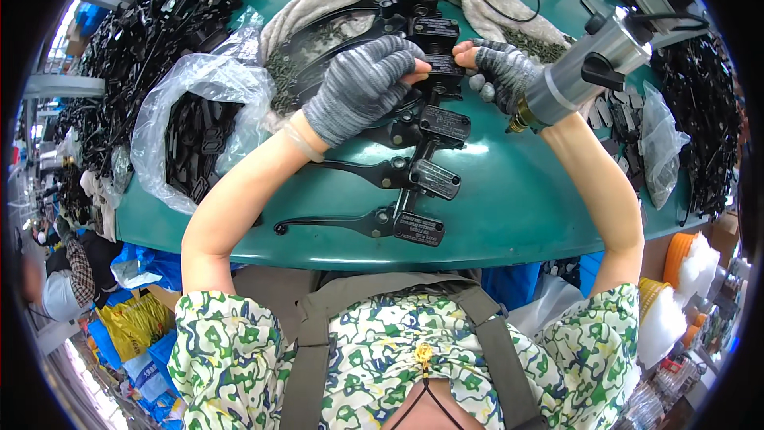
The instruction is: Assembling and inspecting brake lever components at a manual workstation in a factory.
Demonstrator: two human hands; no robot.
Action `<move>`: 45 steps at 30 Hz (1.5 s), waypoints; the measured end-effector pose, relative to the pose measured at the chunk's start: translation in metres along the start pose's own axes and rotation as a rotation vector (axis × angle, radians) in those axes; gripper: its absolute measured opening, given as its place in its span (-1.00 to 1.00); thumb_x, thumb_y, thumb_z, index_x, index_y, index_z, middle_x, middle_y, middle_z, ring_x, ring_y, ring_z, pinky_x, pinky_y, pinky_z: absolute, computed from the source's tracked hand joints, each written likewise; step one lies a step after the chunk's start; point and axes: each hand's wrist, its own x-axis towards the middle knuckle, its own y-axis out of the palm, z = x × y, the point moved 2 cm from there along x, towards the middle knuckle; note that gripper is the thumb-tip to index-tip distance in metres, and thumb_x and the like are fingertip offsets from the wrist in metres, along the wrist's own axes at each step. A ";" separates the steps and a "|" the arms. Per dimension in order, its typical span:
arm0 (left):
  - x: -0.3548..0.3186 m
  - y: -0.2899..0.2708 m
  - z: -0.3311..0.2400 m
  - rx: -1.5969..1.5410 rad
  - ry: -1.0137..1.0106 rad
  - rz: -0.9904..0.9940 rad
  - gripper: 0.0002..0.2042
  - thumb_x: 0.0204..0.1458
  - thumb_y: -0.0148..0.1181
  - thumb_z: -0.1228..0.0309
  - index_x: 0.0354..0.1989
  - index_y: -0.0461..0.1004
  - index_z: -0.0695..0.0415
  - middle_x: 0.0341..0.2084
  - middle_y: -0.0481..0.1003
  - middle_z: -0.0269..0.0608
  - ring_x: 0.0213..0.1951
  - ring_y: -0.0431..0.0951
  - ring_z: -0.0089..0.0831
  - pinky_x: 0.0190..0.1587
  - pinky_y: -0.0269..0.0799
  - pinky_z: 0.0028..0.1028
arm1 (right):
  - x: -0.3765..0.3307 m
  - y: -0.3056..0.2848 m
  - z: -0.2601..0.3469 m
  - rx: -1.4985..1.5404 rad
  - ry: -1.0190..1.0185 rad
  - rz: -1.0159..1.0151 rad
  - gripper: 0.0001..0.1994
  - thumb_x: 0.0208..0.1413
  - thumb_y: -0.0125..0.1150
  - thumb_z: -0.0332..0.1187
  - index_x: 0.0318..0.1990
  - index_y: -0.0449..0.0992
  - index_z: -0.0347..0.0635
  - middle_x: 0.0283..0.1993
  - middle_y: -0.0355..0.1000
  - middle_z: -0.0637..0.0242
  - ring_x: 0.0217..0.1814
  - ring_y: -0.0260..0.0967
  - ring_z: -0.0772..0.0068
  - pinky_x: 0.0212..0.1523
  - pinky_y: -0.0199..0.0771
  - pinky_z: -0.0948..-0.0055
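Observation:
Black brake master cylinders with lids and levers stand in a row down the table; the nearest one (419, 227) has its lever pointing left. My left hand (358, 86), in a grey striped fingerless glove, has its fingers pinched at the left edge of a reservoir lid (442, 64) in the row. On the lid's other side my right hand (503, 70), gloved alike, has thumb and fingertips pressed together. Whatever either hand pinches is too small to make out. A silver power screwdriver (585, 68) hangs over my right wrist, hiding part of it.
A rolled beige cloth (318, 1) curves round small dark screws (282, 72). At left, a clear plastic bag (155, 111) holds black parts, beside a heap of black parts (119, 64). More black parts (708, 111) lie at right. The green table's near edge (358, 259) borders my body.

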 end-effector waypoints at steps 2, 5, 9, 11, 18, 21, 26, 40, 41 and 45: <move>-0.001 0.001 -0.001 -0.017 0.019 -0.027 -0.87 -0.05 0.30 0.43 -0.31 0.55 0.14 -0.35 0.56 -0.19 -0.37 0.59 -0.23 -0.36 0.53 -0.38 | -0.005 0.002 0.005 0.002 0.028 -0.050 -0.82 0.12 0.24 -0.32 -0.15 0.47 -0.12 -0.51 0.30 0.58 -0.59 0.22 0.79 -0.66 0.21 0.76; -0.005 0.004 0.000 -0.019 0.004 -0.037 -0.86 -0.05 0.30 0.43 -0.30 0.56 0.13 -0.35 0.56 -0.19 -0.36 0.59 -0.23 -0.34 0.53 -0.40 | -0.005 -0.001 0.003 -0.131 -0.037 -0.075 -0.82 0.12 0.25 -0.31 -0.15 0.49 -0.13 -0.51 0.33 0.56 -0.57 0.24 0.78 -0.63 0.23 0.75; -0.004 -0.002 -0.006 -0.087 -0.048 -0.098 -0.85 -0.05 0.30 0.44 -0.29 0.56 0.13 -0.36 0.56 -0.18 -0.34 0.59 -0.23 -0.29 0.52 -0.42 | -0.015 -0.002 0.008 -0.415 -0.217 -0.111 -0.79 0.13 0.26 -0.31 -0.13 0.52 -0.17 -0.47 0.38 0.52 -0.52 0.29 0.75 -0.55 0.28 0.70; -0.005 -0.018 -0.001 -0.106 -0.070 -0.127 -0.86 -0.05 0.30 0.44 -0.29 0.56 0.13 -0.36 0.56 -0.18 -0.34 0.59 -0.23 -0.27 0.52 -0.42 | -0.025 -0.005 0.017 -0.467 -0.262 -0.173 -0.77 0.14 0.26 -0.31 -0.10 0.53 -0.21 -0.44 0.41 0.50 -0.46 0.34 0.68 -0.46 0.33 0.64; -0.037 -0.053 0.109 0.069 -0.787 0.374 -0.83 0.06 0.08 0.42 -0.29 0.58 0.18 -0.39 0.57 -0.07 -0.33 0.58 -0.23 -0.26 0.52 -0.37 | 0.022 -0.180 -0.029 -0.453 -0.471 -0.274 -0.80 0.13 0.25 -0.36 -0.18 0.53 -0.30 -0.39 0.46 0.39 -0.32 0.37 0.47 -0.22 0.39 0.47; -0.029 -0.053 0.097 0.478 -0.497 0.543 -0.87 0.06 0.07 0.51 -0.27 0.53 0.19 -0.39 0.54 -0.05 -0.34 0.58 -0.20 -0.25 0.51 -0.32 | 0.027 -0.196 -0.043 -0.778 -0.662 -0.310 -0.83 0.10 0.27 -0.38 -0.22 0.54 -0.29 -0.38 0.48 0.35 -0.33 0.38 0.47 -0.22 0.38 0.44; -0.027 -0.049 0.102 0.762 -0.274 0.742 -0.89 0.12 0.00 0.46 -0.27 0.45 0.16 -0.39 0.50 0.03 -0.32 0.55 -0.08 -0.24 0.45 -0.21 | 0.018 -0.152 -0.011 -1.290 -0.548 -0.308 -0.88 0.12 0.16 -0.46 -0.22 0.54 -0.28 -0.34 0.49 0.44 -0.30 0.43 0.48 -0.29 0.48 0.55; -0.008 -0.070 0.042 0.008 -0.565 0.281 -0.85 0.09 0.18 0.38 -0.25 0.47 0.18 -0.48 0.49 -0.25 -0.40 0.53 -0.37 -0.29 0.49 -0.39 | -0.122 0.022 -0.005 -0.805 -0.701 -0.374 -0.89 0.01 0.32 -0.51 -0.27 0.57 -0.20 -0.43 0.48 0.43 -0.42 0.44 0.64 -0.42 0.43 0.57; -0.004 -0.061 0.020 -0.453 -0.753 0.241 -0.82 0.13 0.15 0.30 -0.25 0.49 0.17 -0.48 0.50 -0.28 -0.40 0.53 -0.46 -0.30 0.49 -0.41 | -0.114 0.024 -0.007 -0.810 -0.693 -0.389 -0.89 0.01 0.32 -0.51 -0.27 0.57 -0.20 -0.43 0.48 0.43 -0.42 0.44 0.64 -0.42 0.43 0.57; -0.007 -0.039 -0.035 -0.861 -0.952 0.405 -0.80 0.10 0.22 0.34 -0.20 0.51 0.21 -0.50 0.47 -0.37 -0.51 0.46 -0.65 -0.42 0.48 -0.58 | -0.098 0.037 -0.009 -1.240 -1.027 -0.245 -0.82 -0.01 0.28 -0.53 -0.21 0.55 -0.17 -0.33 0.50 0.30 -0.35 0.51 0.36 -0.38 0.51 0.46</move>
